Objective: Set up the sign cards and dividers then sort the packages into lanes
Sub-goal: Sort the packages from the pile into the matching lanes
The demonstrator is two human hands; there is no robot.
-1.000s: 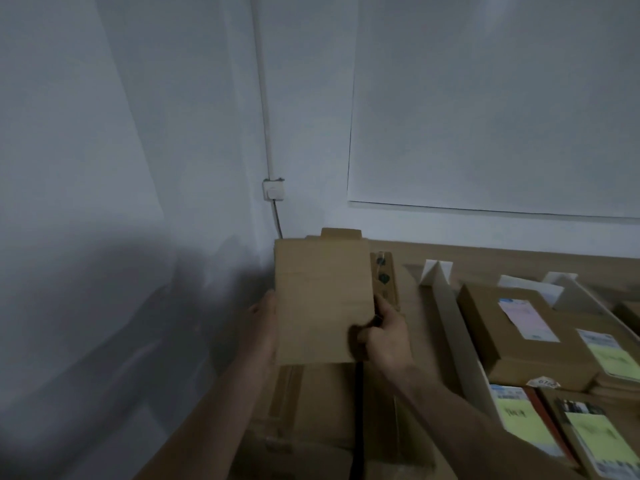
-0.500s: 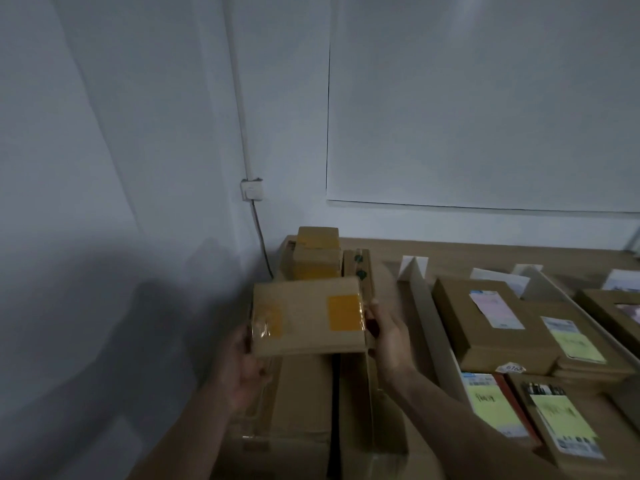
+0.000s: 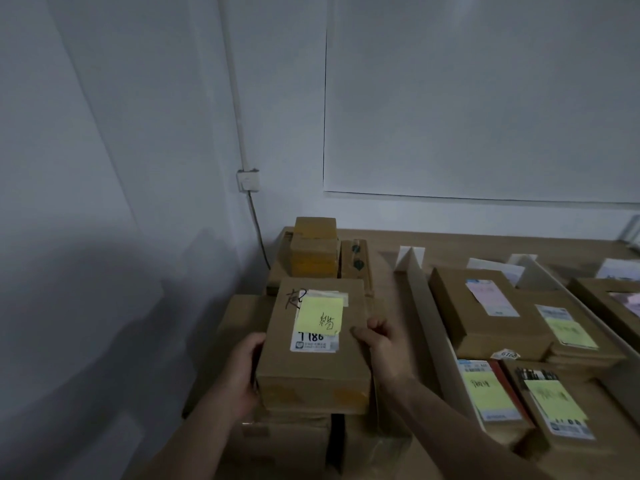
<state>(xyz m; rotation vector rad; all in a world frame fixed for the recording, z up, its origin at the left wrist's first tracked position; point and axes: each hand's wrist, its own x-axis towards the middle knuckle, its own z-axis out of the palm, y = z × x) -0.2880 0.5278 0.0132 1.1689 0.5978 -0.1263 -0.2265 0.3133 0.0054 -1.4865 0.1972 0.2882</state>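
I hold a brown cardboard package (image 3: 313,372) with both hands, its top face up, showing a yellow sticky note (image 3: 320,315) over a white label. My left hand (image 3: 242,368) grips its left side and my right hand (image 3: 381,344) grips its right edge. It hovers just over a pile of larger boxes (image 3: 294,441) at the table's left end. A white divider (image 3: 429,327) runs front to back right of my hands, with a folded white sign card (image 3: 410,258) at its far end. Sorted packages (image 3: 485,313) with yellow notes lie in the lanes beyond.
Small yellow-taped boxes (image 3: 313,251) are stacked at the back left corner beside a narrow box (image 3: 356,261). A second divider (image 3: 533,275) stands further right. The wall (image 3: 104,237) runs close on the left, with a socket (image 3: 248,180) and cable.
The package was turned over in my hands: first its plain face stood upright, then its taped side showed, and now its labelled top faces up. The view has also shifted to the right.
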